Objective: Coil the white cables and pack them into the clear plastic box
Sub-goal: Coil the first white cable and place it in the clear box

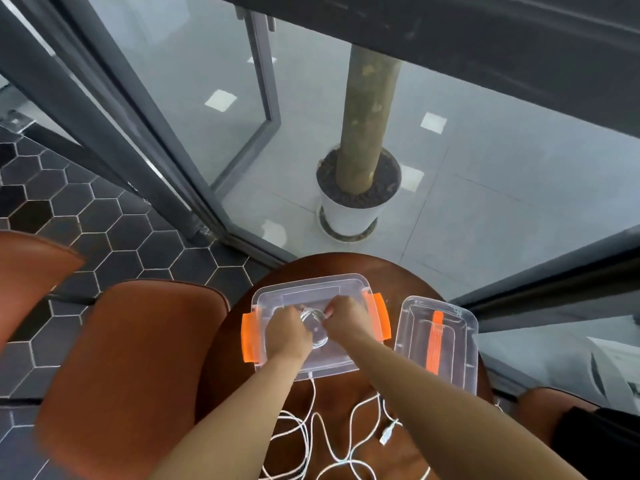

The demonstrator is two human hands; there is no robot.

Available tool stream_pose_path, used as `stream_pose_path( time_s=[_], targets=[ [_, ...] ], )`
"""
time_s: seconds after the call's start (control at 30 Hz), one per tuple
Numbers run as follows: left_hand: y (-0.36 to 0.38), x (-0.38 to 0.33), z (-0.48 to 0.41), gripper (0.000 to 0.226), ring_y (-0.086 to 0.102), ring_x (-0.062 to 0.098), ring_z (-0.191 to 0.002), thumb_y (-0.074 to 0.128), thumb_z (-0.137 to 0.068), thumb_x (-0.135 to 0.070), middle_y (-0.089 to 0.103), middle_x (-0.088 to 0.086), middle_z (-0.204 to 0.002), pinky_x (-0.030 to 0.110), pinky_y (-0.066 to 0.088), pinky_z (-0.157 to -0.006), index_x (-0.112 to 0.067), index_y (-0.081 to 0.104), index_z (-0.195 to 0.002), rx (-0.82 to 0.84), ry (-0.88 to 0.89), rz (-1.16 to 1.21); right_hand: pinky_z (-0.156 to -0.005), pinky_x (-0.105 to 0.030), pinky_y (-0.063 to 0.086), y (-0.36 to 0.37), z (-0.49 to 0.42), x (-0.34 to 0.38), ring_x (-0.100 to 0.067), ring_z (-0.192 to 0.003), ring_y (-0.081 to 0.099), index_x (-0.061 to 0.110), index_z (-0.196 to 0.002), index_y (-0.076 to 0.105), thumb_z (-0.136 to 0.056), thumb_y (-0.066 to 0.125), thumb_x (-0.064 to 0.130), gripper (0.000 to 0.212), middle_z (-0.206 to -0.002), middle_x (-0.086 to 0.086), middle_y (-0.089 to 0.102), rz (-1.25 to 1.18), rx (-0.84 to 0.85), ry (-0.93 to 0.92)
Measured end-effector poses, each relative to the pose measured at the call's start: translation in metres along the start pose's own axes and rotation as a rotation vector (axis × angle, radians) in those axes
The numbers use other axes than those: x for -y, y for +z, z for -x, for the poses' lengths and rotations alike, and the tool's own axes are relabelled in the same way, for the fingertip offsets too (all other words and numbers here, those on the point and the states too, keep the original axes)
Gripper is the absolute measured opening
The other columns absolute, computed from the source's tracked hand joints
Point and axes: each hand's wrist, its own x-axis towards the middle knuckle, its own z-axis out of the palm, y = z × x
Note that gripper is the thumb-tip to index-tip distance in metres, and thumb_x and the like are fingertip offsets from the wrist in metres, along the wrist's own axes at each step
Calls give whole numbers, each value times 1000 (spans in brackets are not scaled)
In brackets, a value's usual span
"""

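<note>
Fingers of my left hand (pixel 287 336) and right hand (pixel 346 317) pinch one coiled white cable (pixel 313 322) over the clear plastic box with orange latches (pixel 308 284); loose white cables (pixel 311 445) remain uncoiled on the round brown table (pixel 346 268).

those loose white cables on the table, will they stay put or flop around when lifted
Probably floppy: the loose white cables lie in slack, wandering loops on the round table. They look thin, so likely light. A coil may spring open if released, which may be why both the left hand and right hand grip one inside the clear box.
</note>
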Motion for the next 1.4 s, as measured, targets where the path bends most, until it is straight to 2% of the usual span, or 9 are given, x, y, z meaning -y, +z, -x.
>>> stream_pose_path(
  time_s=[0.27, 0.4, 0.63, 0.73, 0.8, 0.93, 1.13, 1.3, 1.4],
  targets=[
    [16, 12, -15, 42, 67, 27, -104, 55, -98, -12, 66, 13, -121, 18, 47, -57, -5, 52, -139, 58, -233, 176, -79, -32, 60, 29, -20, -3, -19, -86, 71, 19, -100, 75, -89, 65, 8, 19, -97, 1, 74, 48, 37, 45],
    [16, 13, -20, 42, 62, 26, -105, 43, -100, -2, 60, 14, -135, 22, 48, -62, -4, 50, -142, 105, -287, 245, -78, -33, 61, 38, -27, -4, -19, -86, 71, 19, -101, 76, -89, 65, 9, 19, -97, -2, 76, 29, 37, 63],
    [9, 7, -12, 45, 61, 22, -96, 48, -99, -5, 63, 13, -126, 20, 43, -59, -7, 46, -143, 139, -195, 239, -80, -33, 61, 42, -34, -9, -19, -87, 70, 18, -101, 70, -87, 70, 11, 15, -96, -2, 74, 56, 33, 76],
    [2, 8, 2, 45, 63, 25, -113, 54, -97, -10, 62, 9, -132, 26, 53, -82, -14, 51, -142, 139, -43, 242, -81, -34, 61, 42, -33, -10, -20, -87, 70, 17, -98, 71, -83, 73, 13, 16, -94, -2, 74, 49, 64, 78],
    [-6, 15, 17, 41, 59, 21, -121, 56, -98, -12, 57, 4, -138, 24, 47, -95, -18, 56, -138, 104, 137, 162, -79, -33, 61, 40, -31, -9, -20, -87, 72, 16, -97, 73, -78, 75, 13, 19, -94, -1, 75, 48, 91, 72],
    [-16, 53, 38, 41, 58, 26, -120, 67, -83, -10, 59, 5, -128, 35, 51, -97, -18, 63, -123, -174, 573, -190, -77, -31, 61, 40, -27, -14, -19, -87, 72, 16, -102, 74, -82, 70, 12, 20, -96, -2, 76, 74, 94, 63],
    [-7, 101, 37, 74, 14, 36, -154, 37, -97, -58, 19, 22, -164, 53, 32, -118, -7, 38, -151, -190, 537, -504, -70, -30, 61, 38, -21, -8, -22, -83, 71, 10, -106, 71, -86, 66, 13, 20, -89, -4, 72, 57, 127, 94],
    [-5, 105, 29, 85, 3, 32, -155, 26, -97, -67, 5, 18, -167, 51, 26, -121, -5, 28, -155, -176, 552, -521, -56, -25, 41, 40, -19, 0, -23, -75, 57, 7, -98, 68, -85, 65, 10, 14, -72, -1, 56, 147, 194, 54],
    [-9, 106, 23, 86, -2, 30, -155, 26, -97, -68, 0, 16, -167, 49, 22, -123, -7, 20, -158, -163, 571, -535, -63, -29, 51, 42, -22, 3, -24, -75, 61, 10, -78, 58, -86, 64, 8, 10, -67, -1, 55, 148, 262, 58]
  ],
)
